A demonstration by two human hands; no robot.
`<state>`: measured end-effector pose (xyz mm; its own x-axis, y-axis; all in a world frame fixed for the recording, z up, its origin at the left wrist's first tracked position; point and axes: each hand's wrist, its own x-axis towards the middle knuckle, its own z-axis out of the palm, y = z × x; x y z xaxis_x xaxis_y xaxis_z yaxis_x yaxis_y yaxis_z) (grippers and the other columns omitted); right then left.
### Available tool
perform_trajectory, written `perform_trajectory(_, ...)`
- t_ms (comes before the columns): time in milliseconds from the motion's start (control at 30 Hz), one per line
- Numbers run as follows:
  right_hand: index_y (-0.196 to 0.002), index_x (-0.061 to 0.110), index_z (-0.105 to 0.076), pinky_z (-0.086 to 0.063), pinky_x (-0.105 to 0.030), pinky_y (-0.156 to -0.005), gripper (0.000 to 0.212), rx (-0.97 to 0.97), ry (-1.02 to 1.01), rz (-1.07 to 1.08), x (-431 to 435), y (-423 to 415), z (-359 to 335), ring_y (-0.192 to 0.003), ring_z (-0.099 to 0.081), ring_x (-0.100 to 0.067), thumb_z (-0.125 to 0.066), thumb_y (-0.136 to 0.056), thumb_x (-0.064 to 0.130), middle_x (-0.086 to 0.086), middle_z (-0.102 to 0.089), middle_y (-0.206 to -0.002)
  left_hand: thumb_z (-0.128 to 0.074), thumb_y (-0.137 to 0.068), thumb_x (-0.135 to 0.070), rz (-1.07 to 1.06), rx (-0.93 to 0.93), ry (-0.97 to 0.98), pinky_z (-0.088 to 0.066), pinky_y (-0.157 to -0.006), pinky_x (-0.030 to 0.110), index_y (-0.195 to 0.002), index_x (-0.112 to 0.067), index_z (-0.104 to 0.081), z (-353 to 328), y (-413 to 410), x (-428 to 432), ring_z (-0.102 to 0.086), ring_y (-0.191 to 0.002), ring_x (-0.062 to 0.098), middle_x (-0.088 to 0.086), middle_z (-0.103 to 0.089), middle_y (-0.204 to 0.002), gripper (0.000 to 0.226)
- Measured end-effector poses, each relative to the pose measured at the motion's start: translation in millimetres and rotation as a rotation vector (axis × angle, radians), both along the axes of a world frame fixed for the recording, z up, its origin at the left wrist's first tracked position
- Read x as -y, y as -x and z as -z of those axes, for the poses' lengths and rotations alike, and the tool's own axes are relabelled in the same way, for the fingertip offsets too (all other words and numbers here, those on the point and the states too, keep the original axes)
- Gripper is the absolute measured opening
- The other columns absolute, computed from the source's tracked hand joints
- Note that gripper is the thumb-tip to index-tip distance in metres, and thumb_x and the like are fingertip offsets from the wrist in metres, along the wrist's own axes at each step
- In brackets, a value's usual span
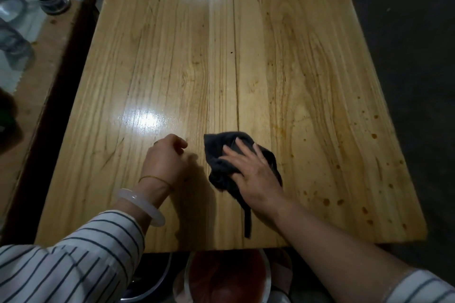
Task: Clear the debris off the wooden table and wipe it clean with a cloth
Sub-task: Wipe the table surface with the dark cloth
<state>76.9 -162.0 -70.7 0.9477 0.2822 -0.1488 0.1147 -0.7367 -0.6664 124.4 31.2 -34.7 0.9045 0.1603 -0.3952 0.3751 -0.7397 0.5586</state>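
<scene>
Right hand (253, 170) fingers spread flat, pressing dark cloth (218, 147) on bench (172, 56) near front edge; orange stains (374, 136) lie right of cloth, right hand nearer; left hand (166, 157) fingers curled, beside cloth.

Pale wooden table (172, 56), dark cloth (216, 145) near its front edge, orange-brown spots (374, 136) right

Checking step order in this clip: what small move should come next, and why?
Probably slide the cloth rightward under the right hand, toward the orange spots at the near right of the table. The hand presses the cloth flat mid-table, and those spots look unwiped, while the left side shines.
</scene>
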Motion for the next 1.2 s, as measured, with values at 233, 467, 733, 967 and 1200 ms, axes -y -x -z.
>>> perform_trajectory(233,-0.116,0.029,-0.062,-0.052,-0.022,-0.09,0.026,-0.567,-0.844,0.485,6.4,8.0,-34.2,-0.11,-0.064,-0.007,-0.04,-0.106,0.022,0.004,-0.069,-0.117,-0.067,-0.086,-0.03,-0.034,-0.141,0.37,-0.056,-0.07,0.028,-0.11,-0.012,-0.063,-11.6,7.1,24.6,-0.065,-0.085,0.016,0.006,-0.067,-0.098,0.03)
perform_trajectory(467,-0.12,0.018,-0.061,-0.052,-0.019,-0.086,0.032,-0.622,-1.17,0.555,7.6,6.1,-53.4,-0.11,-0.066,-0.009,-0.034,-0.104,0.018,0.001,-0.072,-0.115,-0.064,-0.074,-0.061,-0.217,-0.431,0.796,-0.057,-0.079,0.033,-0.104,-0.009,-0.071,-42.2,5.7,38.4,-0.07,-0.093,0.02,0.007,-0.073,-0.099,0.06)
perform_trajectory(733,-0.114,0.01,-0.067,-0.057,-0.029,-0.074,0.034,-0.639,-1.365,0.77,21.9,-3.5,-74.6,-0.1,-0.071,-0.02,-0.039,-0.103,0.027,-0.009,-0.073,-0.111,-0.067,-0.075,0.01,-0.137,-0.245,0.694,-0.056,-0.075,0.031,-0.099,-0.012,-0.066,-63.3,2.6,35.3,-0.067,-0.092,0.024,0.01,-0.068,-0.099,0.032)
perform_trajectory(967,-0.121,0.009,-0.066,-0.055,-0.039,-0.082,0.05,-0.828,-1.466,0.843,33.7,-17.0,-86.1,-0.1,-0.069,-0.029,-0.035,-0.103,0.042,-0.015,-0.071,-0.115,-0.07,-0.08,-0.003,-0.179,0.117,0.3,-0.054,-0.076,0.03,-0.112,-0.016,-0.058,-48.5,-0.9,25.3,-0.06,-0.098,0.018,0.001,-0.062,-0.105,0.036)
perform_trajectory(1200,-0.108,0.005,-0.071,-0.053,-0.037,-0.09,0.046,-0.965,-1.463,0.581,29.3,-29.1,-100.3,-0.099,-0.065,-0.027,-0.044,-0.094,0.04,-0.015,-0.069,-0.108,-0.06,-0.087,-0.041,-0.06,0.18,0.52,-0.051,-0.079,0.019,-0.121,-0.02,-0.059,-58.1,6.1,39.7,-0.059,-0.105,0.005,-0.005,-0.06,-0.117,0.04)
